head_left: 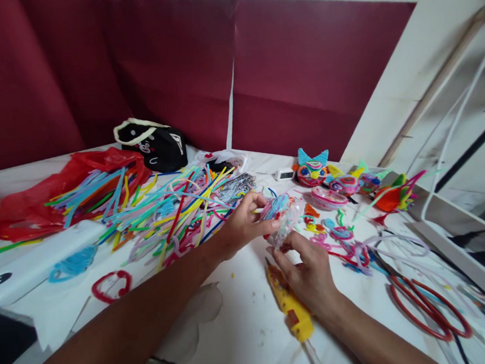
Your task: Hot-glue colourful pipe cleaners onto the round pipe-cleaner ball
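Note:
My left hand is closed around a craft piece made of coiled pipe cleaners in blue, pink and red, with a clear, shiny part on its right side. From below, my right hand pinches the lower edge of the same piece with curled fingers. What lies between those fingertips is partly hidden. A yellow hot glue gun rests on the white table beside and partly under my right hand, its nozzle pointing away from me.
Loose pipe cleaners spread over the left, some in a red plastic bag. Behind stands a black pouch. Finished pipe-cleaner figures line the back right. Red-handled scissors lie at right. A red heart shape lies left.

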{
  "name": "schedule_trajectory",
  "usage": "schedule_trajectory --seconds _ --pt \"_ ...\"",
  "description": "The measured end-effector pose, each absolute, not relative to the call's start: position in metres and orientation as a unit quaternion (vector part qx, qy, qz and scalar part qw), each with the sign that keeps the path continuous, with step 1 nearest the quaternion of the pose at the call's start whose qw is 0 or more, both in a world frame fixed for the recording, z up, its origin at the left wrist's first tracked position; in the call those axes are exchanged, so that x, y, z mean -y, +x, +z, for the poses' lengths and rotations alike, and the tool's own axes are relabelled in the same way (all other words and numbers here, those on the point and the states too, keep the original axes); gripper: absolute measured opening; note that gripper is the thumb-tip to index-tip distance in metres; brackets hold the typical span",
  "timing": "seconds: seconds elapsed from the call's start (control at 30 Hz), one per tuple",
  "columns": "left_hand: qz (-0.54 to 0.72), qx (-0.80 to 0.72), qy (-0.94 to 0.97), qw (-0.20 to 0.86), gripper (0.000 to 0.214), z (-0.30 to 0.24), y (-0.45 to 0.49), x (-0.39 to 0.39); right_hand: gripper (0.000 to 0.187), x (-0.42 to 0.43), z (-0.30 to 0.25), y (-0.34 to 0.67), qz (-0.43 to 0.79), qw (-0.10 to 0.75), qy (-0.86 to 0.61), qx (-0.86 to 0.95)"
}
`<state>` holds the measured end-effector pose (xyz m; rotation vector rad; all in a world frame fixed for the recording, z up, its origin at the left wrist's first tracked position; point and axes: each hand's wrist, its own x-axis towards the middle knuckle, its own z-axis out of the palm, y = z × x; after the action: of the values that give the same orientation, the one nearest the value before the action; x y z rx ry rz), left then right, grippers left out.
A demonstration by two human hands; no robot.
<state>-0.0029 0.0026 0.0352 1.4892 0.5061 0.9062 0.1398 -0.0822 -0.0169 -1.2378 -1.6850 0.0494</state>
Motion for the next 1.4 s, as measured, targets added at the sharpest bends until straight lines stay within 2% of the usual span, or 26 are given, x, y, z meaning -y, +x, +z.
schedule_trajectory --seconds 0.17,0.33,0.43,0.57,0.67,0.8,0.9,1.17,1.4 --pt "0.393 -0.201 0.628 0.641 0.042 0.031 -0.003 -0.004 0.01 0.082 -0.019 0.14 0.013 0.489 -0.493 0.72" --pt "0.418 -0.205 0.622 0.63 0.058 0.026 -0.004 -0.01 0.008 0.082 -0.014 0.143 0.023 0.462 -0.493 0.736" --pt "0.435 -0.222 0.631 0.603 0.068 0.025 -0.005 -0.017 0.008 0.083 0.0 0.151 0.026 0.417 -0.5 0.759" --pt "0.445 -0.252 0.655 0.556 0.078 0.023 -0.008 -0.028 0.021 0.094 0.021 0.173 0.042 0.314 -0.527 0.789" --pt "0.458 -0.265 0.668 0.523 0.081 0.02 -0.008 -0.034 0.039 0.114 0.029 0.192 0.07 0.218 -0.527 0.819" --pt "0.464 -0.286 0.685 0.483 0.082 0.016 -0.007 -0.038 0.06 0.142 0.027 0.204 0.087 0.09 -0.546 0.829" --pt "0.463 -0.294 0.698 0.461 0.083 0.014 -0.007 -0.038 0.068 0.149 0.016 0.202 0.099 0.039 -0.549 0.829" --pt "0.458 -0.305 0.739 0.389 0.082 0.007 -0.008 -0.044 0.05 0.141 -0.015 0.187 0.072 0.055 -0.559 0.824" --pt "0.449 -0.317 0.769 0.326 0.081 0.004 -0.007 -0.045 0.042 0.152 -0.005 0.196 0.012 0.174 -0.556 0.813"
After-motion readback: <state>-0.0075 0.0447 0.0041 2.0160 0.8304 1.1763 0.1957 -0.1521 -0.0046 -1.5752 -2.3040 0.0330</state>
